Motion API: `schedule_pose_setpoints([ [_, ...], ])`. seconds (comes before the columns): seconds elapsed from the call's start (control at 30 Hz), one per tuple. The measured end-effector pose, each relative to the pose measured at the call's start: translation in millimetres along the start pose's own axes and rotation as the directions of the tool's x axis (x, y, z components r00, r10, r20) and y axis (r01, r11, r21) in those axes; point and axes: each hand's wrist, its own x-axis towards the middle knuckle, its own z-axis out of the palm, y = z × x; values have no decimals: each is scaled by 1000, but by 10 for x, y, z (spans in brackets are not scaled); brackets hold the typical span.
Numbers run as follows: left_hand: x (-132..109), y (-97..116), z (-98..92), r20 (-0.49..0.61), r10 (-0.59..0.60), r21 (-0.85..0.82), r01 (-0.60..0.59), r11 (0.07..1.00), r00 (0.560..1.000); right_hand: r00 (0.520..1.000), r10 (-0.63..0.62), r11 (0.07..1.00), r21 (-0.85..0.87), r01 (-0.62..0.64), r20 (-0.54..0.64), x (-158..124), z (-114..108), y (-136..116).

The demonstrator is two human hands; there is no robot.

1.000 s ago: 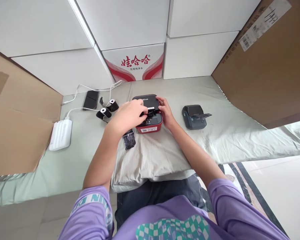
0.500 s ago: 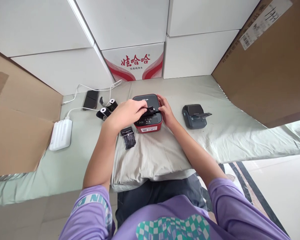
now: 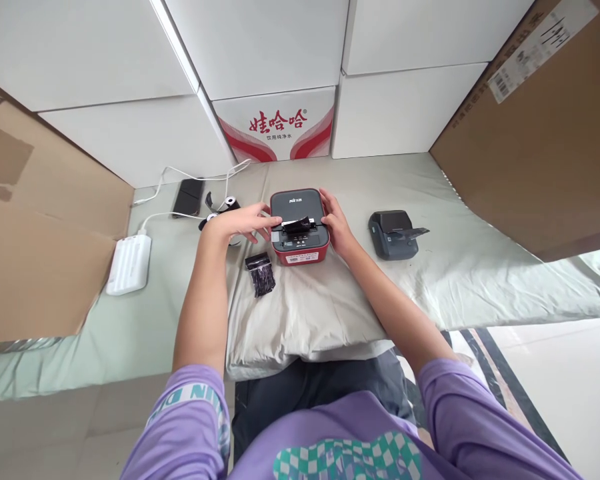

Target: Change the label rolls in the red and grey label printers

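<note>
A red label printer (image 3: 304, 257) with a dark grey lid stands on the cloth-covered surface in front of me. A strip of black label paper (image 3: 299, 227) sticks out of the slot across its top. My left hand (image 3: 247, 221) is at the printer's left edge, its fingers spread, with a fingertip on the lid beside the slot. Around the right edge, my right hand (image 3: 336, 223) holds the printer, fingers along the side and thumb on top. Just left of the printer's front lies a small clear bag of black items (image 3: 261, 275), too small to name.
Black label rolls (image 3: 231, 204) lie partly behind my left hand. Farther left are a dark phone (image 3: 189, 198) and a white power bank (image 3: 129, 265) with cables. A grey printer (image 3: 393, 237) stands to the right. Cardboard boxes (image 3: 525, 153) and white boxes (image 3: 387, 113) border the surface.
My left hand has let go of the black label strip and moved left to the printer's edge, its fingers opening. My right hand stays on the printer. The view has shifted slightly.
</note>
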Motion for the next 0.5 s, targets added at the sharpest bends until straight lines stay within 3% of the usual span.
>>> schedule_pose_setpoints([
  [0.23, -6, -5, 28, -11, 9, -16, -9, 1000, 1000, 1000, -7, 1000, 8, 7, 16, -17, -18, 1],
  [0.37, -25, -12, 33, -11, 26, 58, -26, 998, 1000, 1000, 19, 1000, -19, -19, 11, -4, -58, 44],
  [0.5, -105, 43, 49, -186, 94, 256, -44, 966, 978, 998, -24, 991, -129, 17, -50, -37, -72, -61],
])
